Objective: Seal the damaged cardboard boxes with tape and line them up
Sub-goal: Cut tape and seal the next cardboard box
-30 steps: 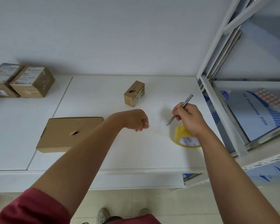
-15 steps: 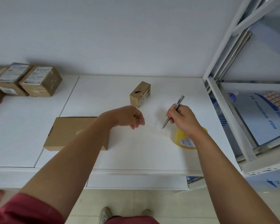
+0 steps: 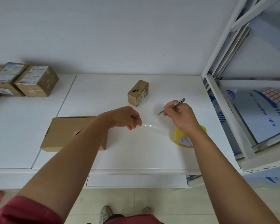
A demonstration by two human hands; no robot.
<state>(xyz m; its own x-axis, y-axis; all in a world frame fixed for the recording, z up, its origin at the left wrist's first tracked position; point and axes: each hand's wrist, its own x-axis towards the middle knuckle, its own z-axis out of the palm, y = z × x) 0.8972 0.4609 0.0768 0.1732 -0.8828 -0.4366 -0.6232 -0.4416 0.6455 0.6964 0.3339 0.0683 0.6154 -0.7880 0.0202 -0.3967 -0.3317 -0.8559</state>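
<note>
Two hands are working beside the tape roll (image 3: 183, 138): left hand (image 3: 127, 118) is pinching a clear tape strip (image 3: 150, 126), right hand (image 3: 179, 114) is gripping a metal knife (image 3: 172, 106). Behind sits a torn small box (image 3: 137, 92); left, a flat box (image 3: 68, 133). Right, a sheet (image 3: 262, 117) is reading "PE Protective Film".

Bright, even, diffuse light fills the scene. Soft shadows fall behind the boxes (image 3: 36, 80) on the white desk (image 3: 103, 88). The wide lens bends the shelf frame (image 3: 225, 50) at the right edge. The bottom-left corner is blurred.
</note>
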